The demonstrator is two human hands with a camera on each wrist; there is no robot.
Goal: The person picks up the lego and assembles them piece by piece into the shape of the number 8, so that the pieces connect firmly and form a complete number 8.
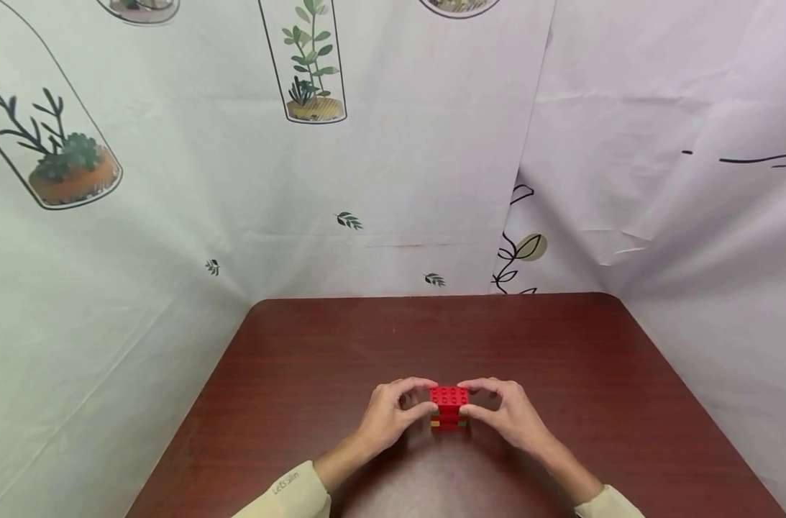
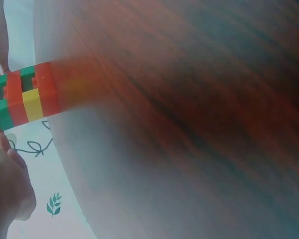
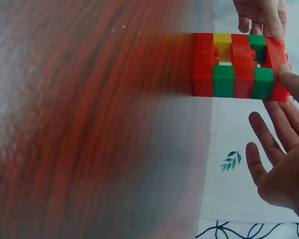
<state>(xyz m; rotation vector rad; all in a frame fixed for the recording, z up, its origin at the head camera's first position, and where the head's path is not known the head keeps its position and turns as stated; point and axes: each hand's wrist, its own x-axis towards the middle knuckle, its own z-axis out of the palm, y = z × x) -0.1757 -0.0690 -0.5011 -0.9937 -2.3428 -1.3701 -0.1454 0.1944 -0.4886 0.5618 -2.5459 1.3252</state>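
Note:
A small tower of toy building bricks (image 1: pixel 449 396) stands upright on the brown table, topped by a red brick with studs. Red layers alternate with smaller green and yellow bricks, with gaps between them, as the tower in the right wrist view (image 3: pixel 243 84) shows. My left hand (image 1: pixel 387 414) pinches the left end of the top red brick between thumb and fingers. At the opposite end, my right hand (image 1: pixel 512 414) grips the same brick, its thumb near and index finger far. In the right wrist view, the other fingers of the right hand (image 3: pixel 284 169) spread loosely.
The brown wooden table (image 1: pixel 315 345) has rounded far corners. Pale fabric with printed plants (image 1: pixel 399 158) hangs behind it and along both sides. The tower casts a reflection on the glossy tabletop.

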